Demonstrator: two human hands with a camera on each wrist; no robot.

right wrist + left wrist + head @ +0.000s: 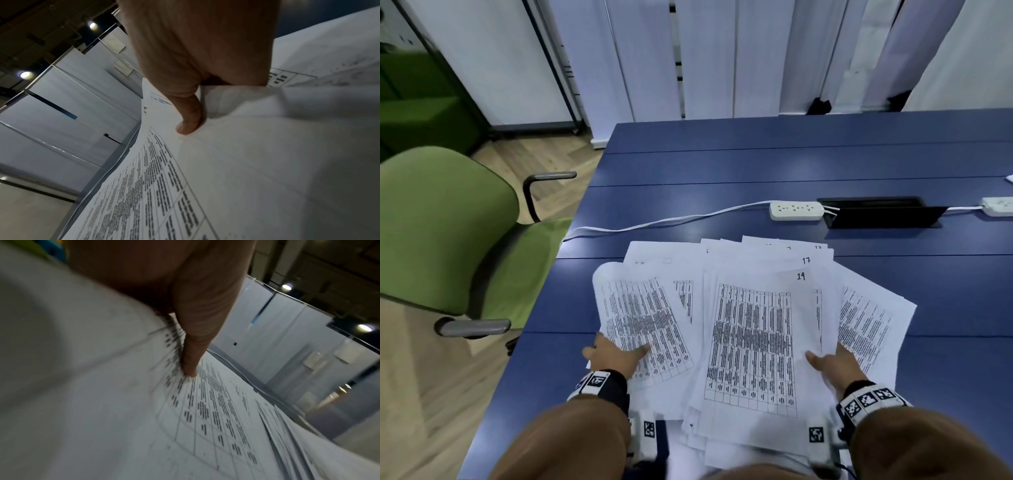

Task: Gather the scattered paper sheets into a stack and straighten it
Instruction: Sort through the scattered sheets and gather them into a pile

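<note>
Several white printed paper sheets (753, 342) lie fanned out and overlapping on the blue table (722, 164), near its front edge. The top middle sheet is marked 19. My left hand (616, 354) grips the curled left sheet (633, 308), its thumb (193, 353) pressing on the printed table. My right hand (832, 365) holds the middle pile at its right edge, thumb (189, 116) on top. Its fingers are hidden under the sheets fanned to the right (869, 318).
A white power strip (796, 210) and its cable lie just beyond the papers, beside a black cable box (883, 216) set in the table. A second strip (998, 206) lies at the far right. A green armchair (441, 233) stands left of the table.
</note>
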